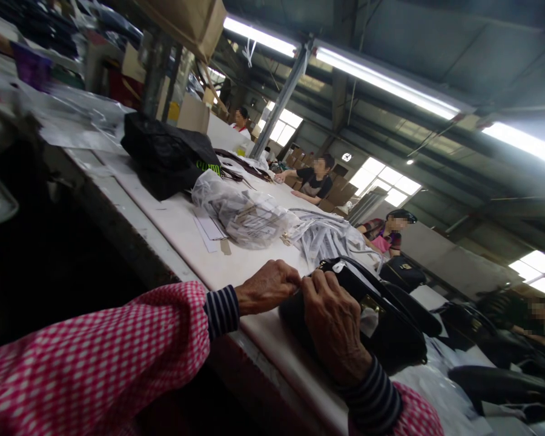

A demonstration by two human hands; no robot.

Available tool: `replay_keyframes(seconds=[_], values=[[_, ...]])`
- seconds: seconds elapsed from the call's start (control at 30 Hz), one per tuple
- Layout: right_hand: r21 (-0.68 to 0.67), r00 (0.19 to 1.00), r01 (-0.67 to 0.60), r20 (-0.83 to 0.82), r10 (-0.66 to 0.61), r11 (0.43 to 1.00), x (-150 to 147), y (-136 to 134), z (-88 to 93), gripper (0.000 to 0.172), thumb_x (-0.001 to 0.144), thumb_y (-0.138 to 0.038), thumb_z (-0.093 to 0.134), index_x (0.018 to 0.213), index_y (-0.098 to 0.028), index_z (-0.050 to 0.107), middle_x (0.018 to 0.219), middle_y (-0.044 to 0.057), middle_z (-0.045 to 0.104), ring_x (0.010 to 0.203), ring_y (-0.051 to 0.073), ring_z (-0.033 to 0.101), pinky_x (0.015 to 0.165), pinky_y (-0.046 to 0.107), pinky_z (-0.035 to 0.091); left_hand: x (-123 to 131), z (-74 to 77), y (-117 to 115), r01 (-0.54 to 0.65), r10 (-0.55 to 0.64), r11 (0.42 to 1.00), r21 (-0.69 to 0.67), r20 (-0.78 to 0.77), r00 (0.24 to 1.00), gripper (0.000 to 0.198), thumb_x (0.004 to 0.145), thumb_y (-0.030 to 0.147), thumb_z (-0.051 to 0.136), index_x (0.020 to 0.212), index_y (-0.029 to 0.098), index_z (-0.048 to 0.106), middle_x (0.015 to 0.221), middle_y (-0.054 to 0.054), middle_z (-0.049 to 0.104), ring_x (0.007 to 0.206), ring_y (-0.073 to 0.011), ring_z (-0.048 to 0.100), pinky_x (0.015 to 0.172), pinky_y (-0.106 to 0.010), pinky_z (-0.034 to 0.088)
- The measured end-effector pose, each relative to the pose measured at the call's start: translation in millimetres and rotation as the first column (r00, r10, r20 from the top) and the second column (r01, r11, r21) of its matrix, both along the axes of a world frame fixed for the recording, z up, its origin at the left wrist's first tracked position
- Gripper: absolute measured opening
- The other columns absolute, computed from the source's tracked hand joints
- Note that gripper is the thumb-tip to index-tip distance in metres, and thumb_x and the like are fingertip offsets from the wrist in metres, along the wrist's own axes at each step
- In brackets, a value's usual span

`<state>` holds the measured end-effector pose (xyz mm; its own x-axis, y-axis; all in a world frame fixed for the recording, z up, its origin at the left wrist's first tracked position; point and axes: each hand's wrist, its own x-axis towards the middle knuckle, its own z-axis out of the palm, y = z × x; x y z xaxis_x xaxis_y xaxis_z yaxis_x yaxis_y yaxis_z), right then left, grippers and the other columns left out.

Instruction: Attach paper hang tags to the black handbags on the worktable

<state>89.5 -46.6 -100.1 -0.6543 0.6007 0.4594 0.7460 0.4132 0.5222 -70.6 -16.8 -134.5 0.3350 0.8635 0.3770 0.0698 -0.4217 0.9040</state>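
My left hand [269, 286] and my right hand [330, 321] meet at the near edge of a black handbag [390, 327] lying on the white worktable [181, 230]. Both hands have their fingers curled and pinched together at the bag's top. What they pinch is too small to name. Pink checked sleeves with striped cuffs cover both forearms. The bag has a gold clasp [371, 303] and a white tag at its top.
A clear plastic bag of paper tags [243, 212], loose white tags [322, 236] and a black plastic bag [168, 154] lie farther along the table. More black handbags [504, 375] sit to the right. Other people [315, 178] work across the table.
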Motion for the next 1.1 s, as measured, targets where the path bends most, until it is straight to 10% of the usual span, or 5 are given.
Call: replay_keyframes(seconds=[0.63, 1.1], values=[[-0.079, 0.999, 0.037, 0.004, -0.037, 0.996, -2.6, 2.3, 10.5, 0.014, 0.09, -0.009, 0.059, 0.08, -0.019, 0.06, 0.066, 0.002, 0.062, 0.065, 0.018, 0.058, 0.06, 0.034, 0.023, 7.9, -19.9, -2.2, -0.219, 0.225, 0.96, 0.175, -0.019, 0.974, 0.018, 0.089, 0.018, 0.054, 0.089, 0.017, 0.072, 0.09, -0.006, 0.074, 0.087, -0.0197, 0.066, 0.081, -0.025, 0.044], [-0.073, 0.995, 0.016, 0.095, -0.009, 0.997, 9.9, 18.9, 7.6, 0.015, 0.094, -0.015, 0.05, 0.096, -0.021, 0.064, 0.062, 0.001, 0.059, 0.063, 0.017, 0.056, 0.062, 0.034, 0.021, 0.1, -24.1, 1.7, -0.183, 0.275, 0.909, 0.375, -0.209, 0.939, 0.041, 0.095, 0.019, 0.053, 0.135, 0.022, 0.043, 0.093, -0.005, 0.074, 0.093, -0.0226, 0.072, 0.075, -0.024, 0.047]])
